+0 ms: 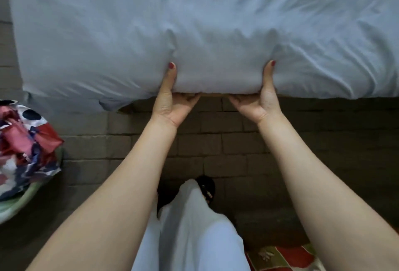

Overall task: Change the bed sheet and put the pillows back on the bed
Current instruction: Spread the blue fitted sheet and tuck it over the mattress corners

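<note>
My left hand and my right hand both hold the near edge of the pale blue-grey cotton bed sheet, which covers the bed from the top of the view down to the mattress edge. On each hand the thumb lies on top of the sheet, and the fingers are curled beneath the edge, out of sight under the fabric, so each grip is clamped on the sheet. The cloth between the two thumbs is bunched into a raised fold, with creases running away from both grip points. The near left corner of the sheet hangs loose over the bed corner. Below the bed edge lies the brown brick-pattern floor. At the left edge of the view, a crumpled floral cloth in red, white and navy sits in a pale green round basin. A red patterned mat lies on the floor at the lower right.
</note>
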